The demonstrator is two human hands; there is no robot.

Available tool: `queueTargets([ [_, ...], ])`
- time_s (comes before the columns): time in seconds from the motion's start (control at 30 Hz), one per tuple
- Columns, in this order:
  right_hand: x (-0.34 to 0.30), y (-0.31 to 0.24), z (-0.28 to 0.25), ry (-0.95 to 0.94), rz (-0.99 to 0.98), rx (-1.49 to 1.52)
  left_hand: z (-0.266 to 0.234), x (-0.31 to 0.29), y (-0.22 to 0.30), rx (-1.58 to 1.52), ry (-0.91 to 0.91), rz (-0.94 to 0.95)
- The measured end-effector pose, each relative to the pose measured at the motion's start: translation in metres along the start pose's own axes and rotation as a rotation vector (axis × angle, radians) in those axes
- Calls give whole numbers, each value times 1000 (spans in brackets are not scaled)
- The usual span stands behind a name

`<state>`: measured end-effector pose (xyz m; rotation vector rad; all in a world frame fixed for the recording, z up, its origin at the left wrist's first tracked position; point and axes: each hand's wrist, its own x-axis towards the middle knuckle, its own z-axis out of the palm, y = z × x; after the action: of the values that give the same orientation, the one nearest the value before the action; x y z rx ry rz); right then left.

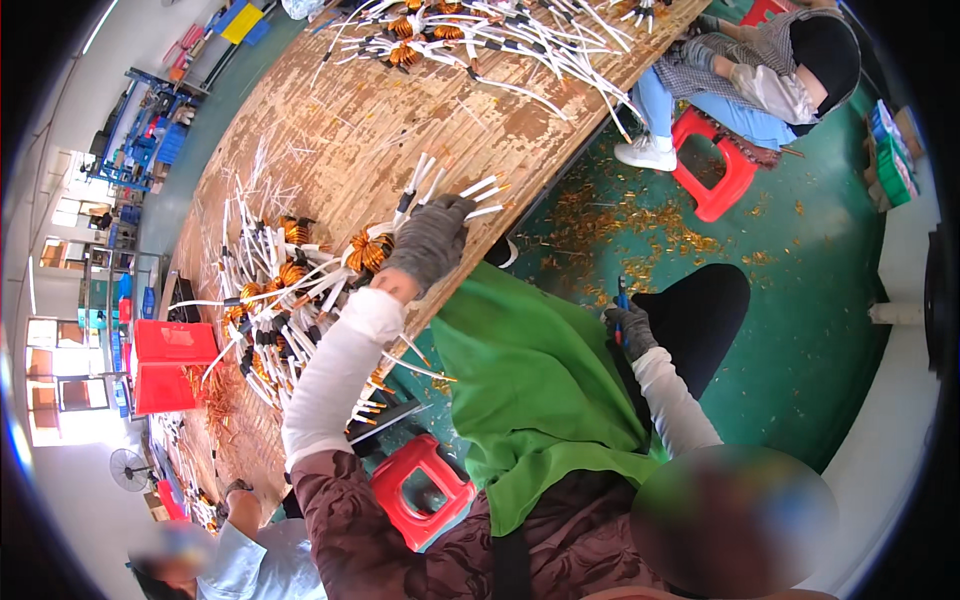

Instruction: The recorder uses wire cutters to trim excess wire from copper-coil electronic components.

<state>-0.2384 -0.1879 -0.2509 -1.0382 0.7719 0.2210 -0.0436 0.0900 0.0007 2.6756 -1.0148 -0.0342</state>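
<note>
My left hand (432,240), in a grey glove, is closed around a copper-wound coil (368,251) at the table edge. The coil's white sleeved leads (484,193) stick out past the fingers, some with bare coppery tips. Low over my lap at the right, my right hand (630,330), also gloved, is closed on a slim blue-and-black hand tool (622,293) pointing away from me. Its jaws are too small to make out. A pile of similar coils (290,275) with white leads lies just left of my left hand.
More coils (405,50) lie at the far end of the worn wooden table (400,130). A co-worker (760,70) sits beyond, beside a red stool (715,165). Another person (255,550) is at lower left. Orange scraps (650,220) litter the green floor. Red bins (170,365) stand left.
</note>
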Motion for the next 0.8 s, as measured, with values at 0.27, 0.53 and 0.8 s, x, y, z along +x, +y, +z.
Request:
queueTargets([
  [0.27, -1, 3, 0, 39, 5, -58, 55, 25, 7, 268, 53, -72],
  [0.53, -7, -16, 10, 34, -17, -179, 57, 39, -3, 57, 311, -29],
  [0.8, -29, -107, 57, -5, -744, -964, 74, 71, 16, -268, 228, 51],
])
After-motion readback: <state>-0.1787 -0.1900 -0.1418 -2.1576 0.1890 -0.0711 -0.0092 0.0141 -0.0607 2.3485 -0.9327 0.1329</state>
